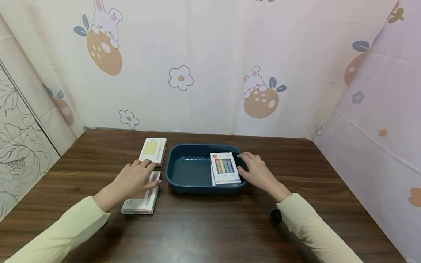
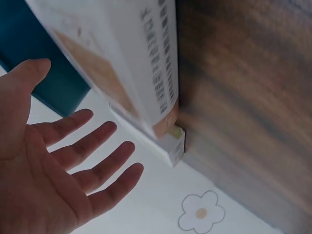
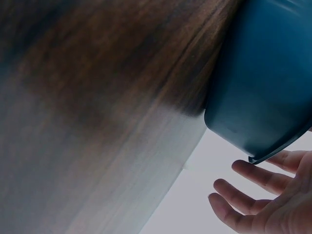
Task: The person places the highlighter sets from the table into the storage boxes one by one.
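Observation:
My left hand (image 1: 136, 179) is over the nearer stack of flat white boxes (image 1: 139, 205), which has "12" printed on its top. In the left wrist view the fingers (image 2: 105, 139) spread apart, and nothing lies in the palm. A second stack, with a yellow-green square on its top box (image 1: 153, 149), lies just behind. My right hand (image 1: 258, 173) is at the right rim of a dark blue tray (image 1: 189, 189), fingers loosely bent. Its thumb tip is close to a white box of coloured sticks (image 1: 225, 168), which lies over another white box in the tray's right half.
A brown wood-grain table (image 1: 210, 226) carries everything. Behind it hangs a pale curtain (image 1: 210, 102) with rabbit and flower prints, and another patterned curtain (image 1: 371, 146) closes off the right side.

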Demonstrator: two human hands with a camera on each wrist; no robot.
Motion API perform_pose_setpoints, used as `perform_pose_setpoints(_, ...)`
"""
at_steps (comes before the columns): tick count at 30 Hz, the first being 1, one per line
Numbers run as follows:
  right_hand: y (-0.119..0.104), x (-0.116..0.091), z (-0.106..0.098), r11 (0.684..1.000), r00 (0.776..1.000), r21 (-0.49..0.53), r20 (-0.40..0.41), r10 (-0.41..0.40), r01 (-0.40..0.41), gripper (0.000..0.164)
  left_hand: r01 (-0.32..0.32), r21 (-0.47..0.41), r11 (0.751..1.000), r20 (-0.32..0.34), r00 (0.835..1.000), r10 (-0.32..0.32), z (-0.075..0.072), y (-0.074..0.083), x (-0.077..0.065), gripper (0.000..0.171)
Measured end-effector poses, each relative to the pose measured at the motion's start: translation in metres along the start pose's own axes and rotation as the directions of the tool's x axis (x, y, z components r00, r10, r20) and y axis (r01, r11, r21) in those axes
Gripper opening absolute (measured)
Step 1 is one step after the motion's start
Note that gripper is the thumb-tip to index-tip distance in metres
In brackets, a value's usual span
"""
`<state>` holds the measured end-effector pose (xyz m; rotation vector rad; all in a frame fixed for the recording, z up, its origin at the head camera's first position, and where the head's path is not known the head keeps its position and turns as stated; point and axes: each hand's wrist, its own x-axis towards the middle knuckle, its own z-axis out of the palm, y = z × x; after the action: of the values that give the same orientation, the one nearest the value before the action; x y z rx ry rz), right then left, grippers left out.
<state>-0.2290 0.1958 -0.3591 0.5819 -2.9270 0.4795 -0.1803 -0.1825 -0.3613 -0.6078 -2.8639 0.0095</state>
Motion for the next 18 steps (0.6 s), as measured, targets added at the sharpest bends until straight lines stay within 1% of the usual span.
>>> perform_pose_setpoints(4, 0.0, -0.001, 0.0, 1.0, 1.0, -0.003, -0.007, -0.006, 0.006, 0.044, 0.014, -0.018, 1.0, 0.054, 0.998, -0.013, 0.005, 0.002, -0.002, 0.058)
perform_pose_setpoints(7, 0.0, -0.001, 0.001, 1.0, 1.0, -0.004, -0.008, -0.006, 0.006, 0.044, 0.031, -0.037, 0.999, 0.081, 0.996, -0.027, 0.008, 0.003, -0.003, 0.061)
perform_pose_setpoints(18, 0.0, -0.001, 0.0, 1.0, 1.0, 0.0, 0.004, 0.0, 0.0, 0.044, 0.053, -0.114, 0.992, 0.089, 0.995, -0.043, 0.017, 0.005, -0.005, 0.062)
